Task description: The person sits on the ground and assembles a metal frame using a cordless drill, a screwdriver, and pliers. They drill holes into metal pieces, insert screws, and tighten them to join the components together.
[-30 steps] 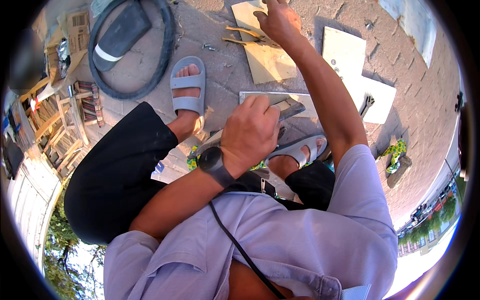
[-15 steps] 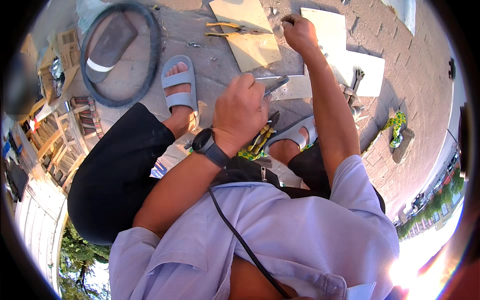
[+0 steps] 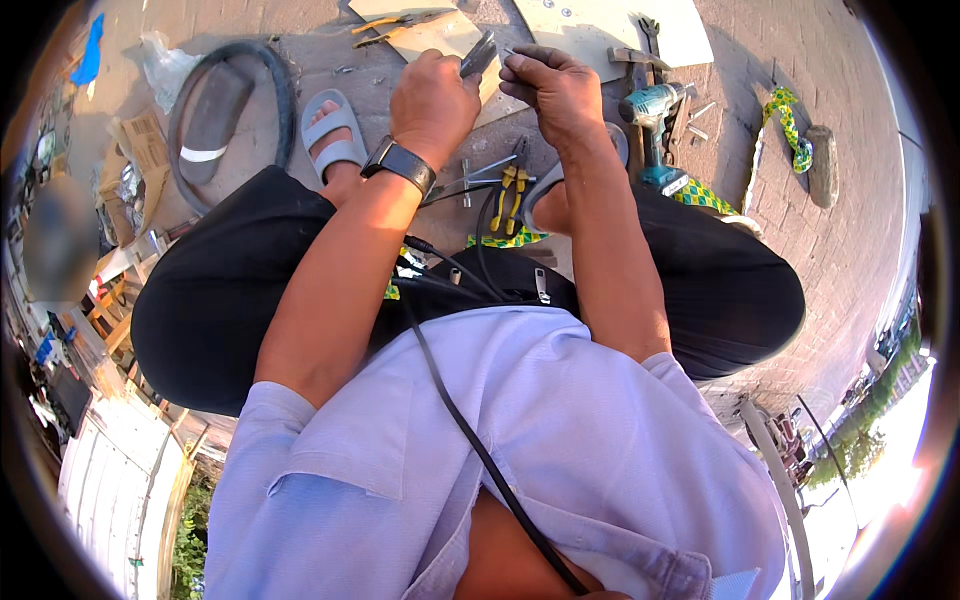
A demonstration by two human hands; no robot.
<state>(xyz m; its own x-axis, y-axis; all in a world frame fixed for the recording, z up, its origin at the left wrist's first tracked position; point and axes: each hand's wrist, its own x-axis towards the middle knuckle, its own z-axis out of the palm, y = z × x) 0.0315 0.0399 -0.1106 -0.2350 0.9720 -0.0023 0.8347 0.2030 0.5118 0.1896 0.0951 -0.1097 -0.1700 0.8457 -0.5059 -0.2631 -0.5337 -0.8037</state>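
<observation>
Pliers-like dark tool point(image 3: 478, 55) gripped in closed left hand point(image 3: 432, 95), tip meeting a small thin piece, hard to identify, pinched by right hand point(image 3: 555, 88). Step: working the piece, apparently. Next move needs steady alignment. Yellow-handled pliers point(image 3: 510, 190) below both hands.

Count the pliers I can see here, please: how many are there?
2. Yellow-handled pliers lie on the ground below the hands; another pair lies on the board at the top. More may be hidden behind the arms.
</observation>
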